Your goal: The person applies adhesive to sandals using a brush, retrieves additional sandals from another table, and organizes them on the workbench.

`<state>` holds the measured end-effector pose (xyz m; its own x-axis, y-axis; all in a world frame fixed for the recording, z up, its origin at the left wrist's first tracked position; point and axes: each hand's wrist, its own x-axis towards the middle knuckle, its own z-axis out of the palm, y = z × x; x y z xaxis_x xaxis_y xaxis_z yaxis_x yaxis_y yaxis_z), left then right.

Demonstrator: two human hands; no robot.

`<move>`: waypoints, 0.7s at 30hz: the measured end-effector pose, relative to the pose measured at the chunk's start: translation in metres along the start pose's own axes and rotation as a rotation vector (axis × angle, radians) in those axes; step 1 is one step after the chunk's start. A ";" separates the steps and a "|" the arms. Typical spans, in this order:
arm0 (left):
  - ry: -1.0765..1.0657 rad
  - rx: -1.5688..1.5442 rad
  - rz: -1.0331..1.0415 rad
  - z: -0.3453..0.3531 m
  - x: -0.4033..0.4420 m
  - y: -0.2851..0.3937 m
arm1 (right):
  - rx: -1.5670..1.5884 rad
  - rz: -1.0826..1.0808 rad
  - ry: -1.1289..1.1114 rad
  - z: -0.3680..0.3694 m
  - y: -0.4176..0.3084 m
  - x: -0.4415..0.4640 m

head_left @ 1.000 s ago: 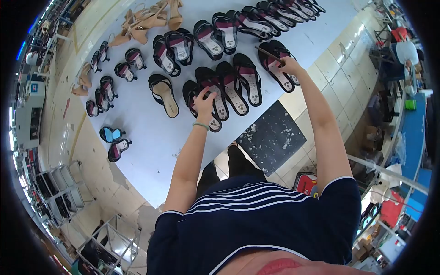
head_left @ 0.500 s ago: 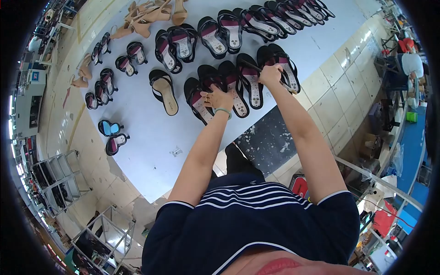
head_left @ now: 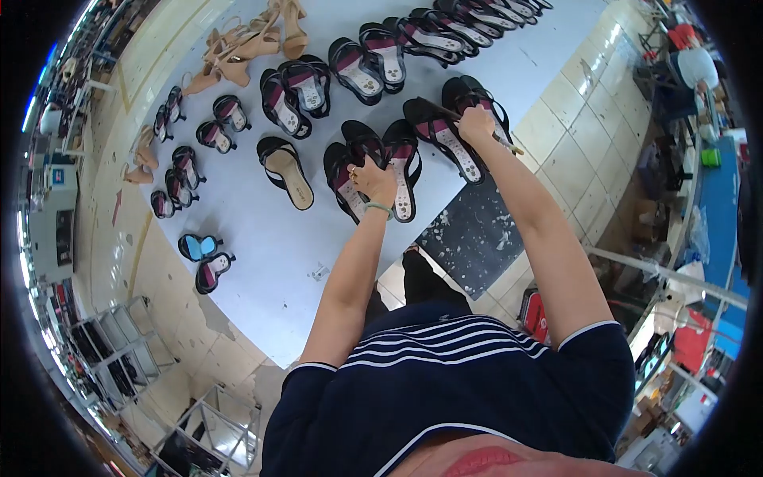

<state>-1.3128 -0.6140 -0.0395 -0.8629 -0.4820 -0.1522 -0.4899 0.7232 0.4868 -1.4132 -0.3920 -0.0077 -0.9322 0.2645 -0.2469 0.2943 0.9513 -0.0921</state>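
Observation:
Black sandals with purple-and-white insoles stand in rows on a white table [head_left: 262, 262]. My left hand [head_left: 375, 180] is closed on a black sandal [head_left: 366, 141] in the front row, fingers curled over its insole and straps. Another sandal [head_left: 340, 176] touches it on the left, and a third sandal [head_left: 403, 171] sits close on the right. In my closed right hand [head_left: 477, 124] is a slender stick-like tool [head_left: 517, 149] with a pale tip; its kind is unclear. Beneath that hand lie a slanted sandal [head_left: 449, 143] and another sandal [head_left: 477, 99].
A single sandal with a beige insole [head_left: 288, 171] lies left of my hands. Farther back are more black sandals [head_left: 358, 67] and a heap of tan heeled sandals [head_left: 246, 48]. Metal racks [head_left: 119, 342] stand left; a person [head_left: 695, 67] is at the far right.
The sandal just right of my left hand has come closer to it, and the slanted sandal has turned, widening the gap between them. My right hand still holds the tool. The whole view has shifted slightly.

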 end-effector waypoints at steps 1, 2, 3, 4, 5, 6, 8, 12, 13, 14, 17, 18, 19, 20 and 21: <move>-0.024 0.011 0.023 -0.005 -0.004 -0.002 | -0.012 -0.004 -0.018 -0.009 0.002 -0.009; -0.047 0.022 0.051 -0.010 -0.010 -0.004 | -0.023 -0.004 -0.035 -0.016 0.004 -0.019; -0.056 0.022 0.081 -0.014 -0.016 -0.009 | -0.002 0.024 -0.010 -0.015 0.010 -0.026; -0.069 -0.014 0.105 -0.017 -0.022 -0.015 | 0.007 0.058 0.002 -0.020 0.015 -0.038; -0.085 -0.049 0.140 -0.021 -0.029 -0.020 | 0.016 0.078 -0.002 -0.025 0.021 -0.052; -0.107 -0.047 0.196 -0.026 -0.036 -0.025 | 0.028 0.109 -0.006 -0.030 0.028 -0.071; -0.085 -0.130 0.253 -0.037 -0.053 -0.037 | 0.029 0.161 0.046 -0.029 0.046 -0.116; -0.093 -0.044 0.544 -0.047 -0.081 -0.074 | 0.168 0.201 0.129 0.001 0.090 -0.224; -0.120 -0.121 0.654 -0.064 -0.103 -0.075 | 0.113 0.314 0.179 -0.009 0.090 -0.274; -0.093 -0.265 0.825 -0.047 -0.102 -0.095 | 0.175 0.436 0.211 -0.002 0.097 -0.312; -0.209 -0.210 0.950 -0.066 -0.160 -0.105 | 0.301 0.628 0.234 0.009 0.125 -0.445; -0.216 -0.071 0.906 -0.107 -0.204 -0.102 | 0.362 0.719 0.325 0.020 0.128 -0.486; -0.317 -0.143 0.948 -0.107 -0.224 -0.109 | 0.402 0.789 0.339 0.021 0.139 -0.535; -0.408 -0.203 0.977 -0.105 -0.239 -0.121 | 0.452 0.842 0.355 0.029 0.146 -0.585; -0.496 -0.178 1.002 -0.114 -0.271 -0.124 | 0.467 0.932 0.337 0.035 0.156 -0.636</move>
<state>-1.0038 -0.6300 0.0396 -0.8304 0.5527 0.0703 0.4402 0.5735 0.6909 -0.7673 -0.4173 0.1010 -0.2905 0.9467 -0.1394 0.8983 0.2196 -0.3806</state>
